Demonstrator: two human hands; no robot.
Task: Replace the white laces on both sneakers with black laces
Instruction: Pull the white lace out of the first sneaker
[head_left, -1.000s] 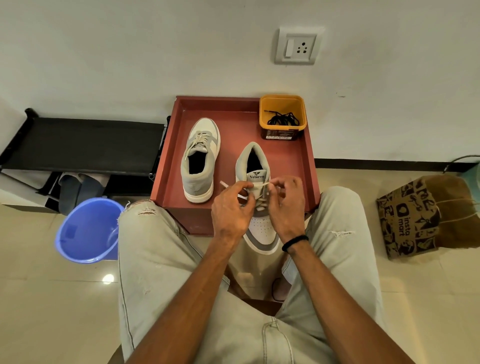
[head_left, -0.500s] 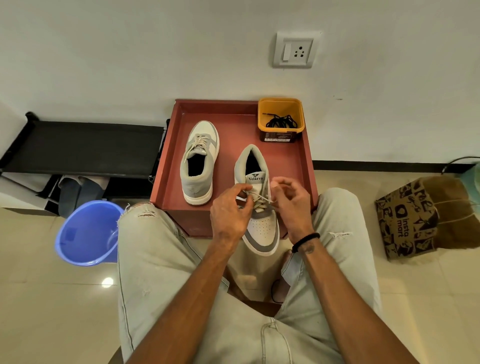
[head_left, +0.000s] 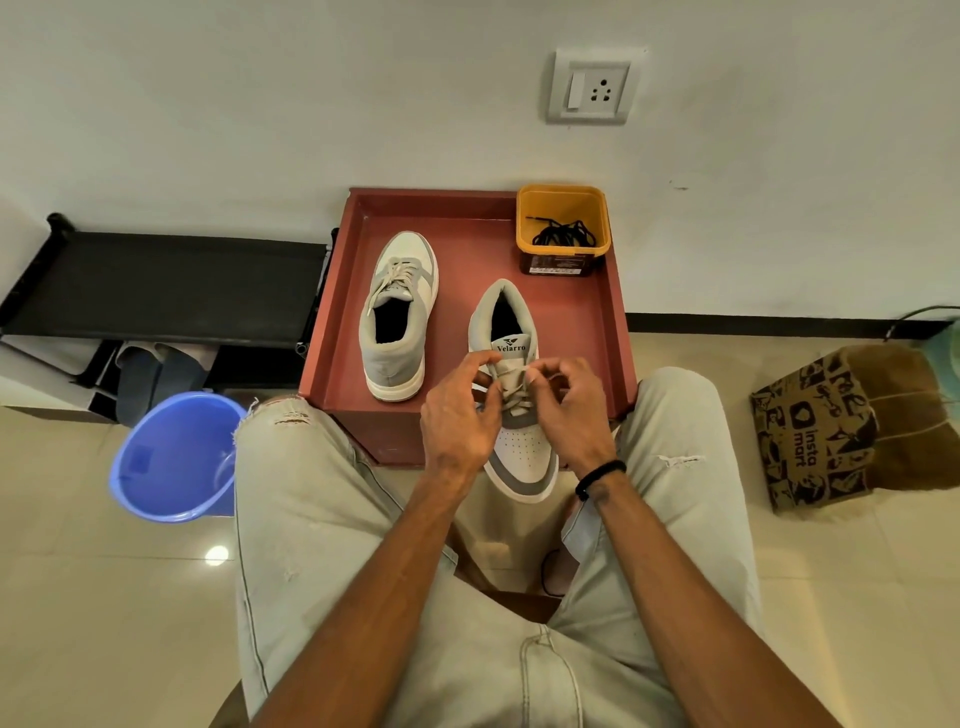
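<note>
**Both hands at the white lace of the near sneaker**

A person sits facing a red tray (head_left: 613, 332) that stands on the floor against the wall. Two grey-and-white sneakers lie on it. The near sneaker (head_left: 522, 447), on the right, points its toe toward the person and hangs over the near edge of the tray; its tongue reads "Velarro". The left hand (head_left: 457, 421) and the right hand (head_left: 574, 410) meet over its upper eyelets. The fingers of the left hand are curled and pinch the white lace (head_left: 511, 387) at the left side of the shoe; the thumb and fingers of the right hand are closed on the same lace at the right side. The lace still crosses the eyelets below the hands.

The far sneaker (head_left: 397, 317) lies to the left, toe toward the wall, with its own white lace threaded and loose at the top. In the far right corner of the tray stands a yellow tub (head_left: 524, 228) holding the black laces (head_left: 563, 234) in a tangle.

A blue bucket (head_left: 176, 457) sits on the floor left of the person's knee, and a printed paper bag (head_left: 821, 431) lies at the right.
</note>
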